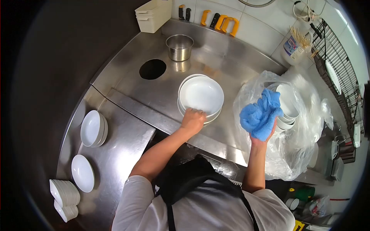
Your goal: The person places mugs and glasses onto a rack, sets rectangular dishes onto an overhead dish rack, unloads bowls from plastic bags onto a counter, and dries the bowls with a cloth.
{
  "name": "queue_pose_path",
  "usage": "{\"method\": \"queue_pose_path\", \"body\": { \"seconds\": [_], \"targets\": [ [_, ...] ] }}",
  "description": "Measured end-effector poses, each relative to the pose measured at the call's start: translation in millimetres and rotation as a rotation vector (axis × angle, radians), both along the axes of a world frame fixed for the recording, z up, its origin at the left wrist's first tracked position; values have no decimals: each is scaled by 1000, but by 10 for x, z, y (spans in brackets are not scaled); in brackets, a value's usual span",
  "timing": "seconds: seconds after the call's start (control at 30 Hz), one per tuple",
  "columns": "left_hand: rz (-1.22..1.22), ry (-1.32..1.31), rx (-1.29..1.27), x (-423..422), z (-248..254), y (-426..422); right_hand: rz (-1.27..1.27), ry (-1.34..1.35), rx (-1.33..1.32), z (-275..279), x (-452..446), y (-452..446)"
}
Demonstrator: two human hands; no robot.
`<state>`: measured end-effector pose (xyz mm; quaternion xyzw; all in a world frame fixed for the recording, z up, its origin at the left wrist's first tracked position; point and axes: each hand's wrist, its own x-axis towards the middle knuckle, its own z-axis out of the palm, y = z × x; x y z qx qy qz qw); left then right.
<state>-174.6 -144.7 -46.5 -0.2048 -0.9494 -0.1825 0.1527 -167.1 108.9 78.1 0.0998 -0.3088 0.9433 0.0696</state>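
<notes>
A stack of white bowls (201, 92) stands on the steel counter in front of me. My left hand (193, 121) is closed on the near rim of the stack, with its fingers curled over the edge; whether it grips only the top bowl I cannot tell. To the right, my right hand (269, 133) holds up a bunched blue cloth (260, 115), which hides most of the fingers. Just beyond the cloth, more white bowls (287, 102) lie nested and tilted in a clear plastic bag (291, 154).
A steel pot (180, 48) stands near a round hole (152, 69) in the steel counter (127, 84). Several knives (221, 23) hang on the tiled wall. At left are stacked bowls (92, 129), a white dish (82, 173) and stacked small dishes (64, 192). A wire rack (341, 61) is at right.
</notes>
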Motion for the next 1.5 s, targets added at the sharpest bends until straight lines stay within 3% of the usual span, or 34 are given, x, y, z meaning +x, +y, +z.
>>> {"method": "queue_pose_path", "body": {
  "seconds": [0.1,0.2,0.3,0.53,0.57,0.63,0.7,0.77,0.8,0.83,0.87,0.9,0.97,1.0,1.07,1.1,1.13,1.23,1.27,1.33,1.37,1.43,1.5],
  "targets": [
    [-23,46,-23,47,315,22,162,105,-85,-267,19,284],
    [-79,130,-102,-47,294,-5,75,2,-126,-345,64,366],
    [-65,47,65,-87,489,-71,65,41,-90,-256,71,293],
    [529,161,1092,-288,1369,-711,107,-27,6,-470,94,183],
    [447,180,1403,-388,1384,-904,94,-45,61,-627,60,140],
    [339,266,1650,-329,1551,-1118,7,-54,260,-655,1,-73],
    [453,225,1624,-168,1603,-1161,-156,-45,545,-416,-26,-740],
    [533,76,1476,69,1604,-1024,-131,33,491,-76,-8,-1524],
    [563,46,1255,205,1593,-937,-78,159,620,-29,3,-1867],
    [349,252,978,319,1472,-873,-382,371,856,143,61,-2139],
    [321,580,811,372,1242,-886,-465,488,981,246,43,-2247],
    [281,412,986,521,1275,-892,-563,606,1091,350,26,-2355],
    [196,76,1323,788,1458,-920,-289,660,1114,423,-232,-2379],
    [247,124,1100,951,1539,-916,-127,521,1015,416,-374,-2452],
    [327,209,652,1185,1682,-908,545,217,618,565,-562,-2589],
    [230,408,525,1226,1690,-915,854,61,400,632,-598,-2663],
    [197,450,508,1269,1684,-903,973,-58,207,575,-474,-2837],
    [228,517,319,1283,1486,-1037,807,-206,216,53,77,-2959],
    [267,515,235,1293,1329,-1101,838,-275,173,-389,178,-3006],
    [323,462,213,1340,1043,-1321,1180,-672,-52,-971,384,-2952],
    [350,440,199,1373,933,-1463,1130,-765,110,-772,536,-2981],
    [367,325,213,1587,727,-1677,1250,-672,17,-1065,546,-3009],
    [337,210,214,1791,551,-1911,1187,-684,104,-1147,549,-2988]
  ]
}}
